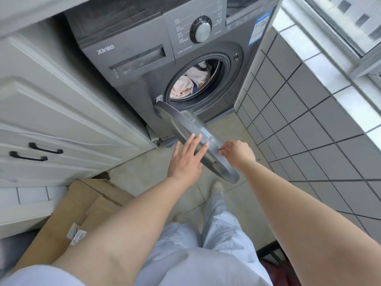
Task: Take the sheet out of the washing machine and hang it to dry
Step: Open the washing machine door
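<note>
The sheet point(190, 83) is lying bunched inside the drum of the washing machine point(132, 83), showing as pale pink folds with a strip of dark blue cloth through the round opening. The door point(185, 129) is standing swung wide, hinged at the lower left of the opening and reaching out toward the person.

The right hand point(237, 151) is gripping the outer rim of the door, its fingers curled round the edge. The left hand point(186, 159) is resting flat against the door's inner side, its fingers straight and spread a little, holding nothing.

On the machine's front panel a round dial point(202, 29) is sitting above the opening, with a detergent drawer point(138, 60) to its left. A white cabinet point(51, 112) with two black handles point(37, 152) is standing just beside the machine on the left. A flattened cardboard box point(82, 207) is lying on the floor below the cabinet. Grey wall tiles point(299, 112) are running along the right side under a window sill. The person is wearing light blue trousers point(218, 234) and a pale shoe point(216, 185), standing on a tiled floor.
</note>
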